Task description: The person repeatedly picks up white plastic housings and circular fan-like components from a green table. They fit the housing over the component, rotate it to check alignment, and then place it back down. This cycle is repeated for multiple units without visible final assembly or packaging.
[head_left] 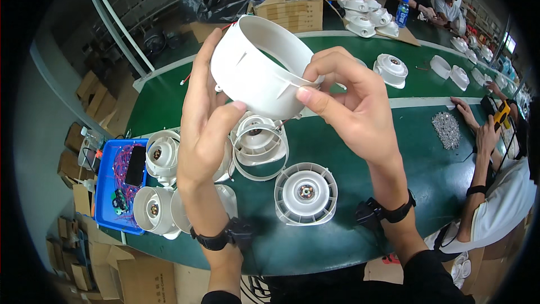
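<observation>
Both my hands hold up a white plastic ring-shaped housing (247, 73), tilted so that its round opening shows. My left hand (202, 118) supports its left side, the thumb against the lower wall. With thumb and fingers my right hand (349, 90) pinches the rim on the right. A thin red wire with a small white plug hangs beside my left fingers. Below, on the green table, a white fan base (305, 193) with a ribbed rim and a central motor lies face up. A loose white ring (260, 155) leans by another fan unit, partly behind my left hand.
At the left sits a blue tray (121, 231) with red wires, a black phone-like slab and a green board. Several white fan units (163, 155) stand near it. A pile of small clear parts (446, 129) lies right, near a co-worker (489, 191) holding a yellow tool. Cardboard boxes (289, 14) stand behind.
</observation>
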`<state>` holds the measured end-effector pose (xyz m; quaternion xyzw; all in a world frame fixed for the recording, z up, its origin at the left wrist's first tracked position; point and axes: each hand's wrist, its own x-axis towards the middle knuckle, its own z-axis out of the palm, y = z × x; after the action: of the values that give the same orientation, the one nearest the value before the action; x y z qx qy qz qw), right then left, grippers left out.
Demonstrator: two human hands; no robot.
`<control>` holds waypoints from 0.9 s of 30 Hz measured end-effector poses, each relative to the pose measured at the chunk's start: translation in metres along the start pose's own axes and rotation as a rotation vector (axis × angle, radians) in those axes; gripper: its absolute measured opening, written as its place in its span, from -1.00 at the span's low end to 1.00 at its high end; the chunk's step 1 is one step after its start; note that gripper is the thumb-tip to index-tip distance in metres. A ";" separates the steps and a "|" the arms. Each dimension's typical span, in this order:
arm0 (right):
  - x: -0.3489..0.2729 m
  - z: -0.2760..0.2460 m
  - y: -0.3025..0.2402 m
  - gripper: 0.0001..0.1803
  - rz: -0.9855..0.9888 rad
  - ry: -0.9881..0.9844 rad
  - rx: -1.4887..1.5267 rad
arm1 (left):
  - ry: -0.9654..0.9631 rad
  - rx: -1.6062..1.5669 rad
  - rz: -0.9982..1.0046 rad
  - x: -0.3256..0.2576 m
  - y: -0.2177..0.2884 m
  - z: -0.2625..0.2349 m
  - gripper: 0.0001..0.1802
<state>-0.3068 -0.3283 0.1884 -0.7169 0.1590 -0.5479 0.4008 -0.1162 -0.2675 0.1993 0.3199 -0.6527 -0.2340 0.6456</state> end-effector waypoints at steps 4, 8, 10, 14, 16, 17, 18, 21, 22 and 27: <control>0.000 -0.001 -0.005 -0.82 0.065 -0.020 0.020 | -0.018 -0.021 -0.021 -0.002 -0.003 -0.007 -0.19; -0.001 -0.004 0.003 -0.83 -0.032 -0.052 -0.060 | 0.049 0.102 -0.168 -0.001 0.012 0.011 -0.19; -0.001 -0.007 0.005 -0.83 -0.057 -0.095 -0.155 | 0.035 0.182 -0.174 -0.003 0.004 0.008 -0.17; 0.007 -0.018 0.016 -0.81 -0.032 -0.036 -0.237 | 0.020 0.410 -0.128 -0.007 -0.002 -0.003 -0.17; 0.016 -0.035 0.039 -0.79 -0.013 -0.024 -0.331 | 0.094 0.623 -0.181 -0.010 0.000 -0.007 -0.23; 0.020 -0.042 0.055 -0.78 0.035 -0.008 -0.417 | 0.094 0.685 -0.184 -0.010 0.003 -0.010 -0.28; 0.022 -0.052 0.074 -0.77 0.080 0.010 -0.510 | 0.092 0.740 -0.183 -0.010 0.003 -0.010 -0.32; 0.019 -0.082 0.149 -0.76 0.139 0.070 -0.639 | 0.048 0.737 -0.159 -0.009 0.012 -0.010 -0.41; 0.015 -0.089 0.173 -0.76 0.111 0.075 -0.678 | 0.047 0.736 -0.141 -0.010 0.014 -0.010 -0.43; -0.015 -0.074 0.232 -0.78 0.226 0.074 -0.780 | 0.058 0.771 -0.104 -0.013 0.011 -0.015 -0.49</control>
<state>-0.3303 -0.4934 0.0108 -0.7730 0.4468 -0.4246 0.1506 -0.1034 -0.2491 0.1992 0.5781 -0.6572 0.0053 0.4835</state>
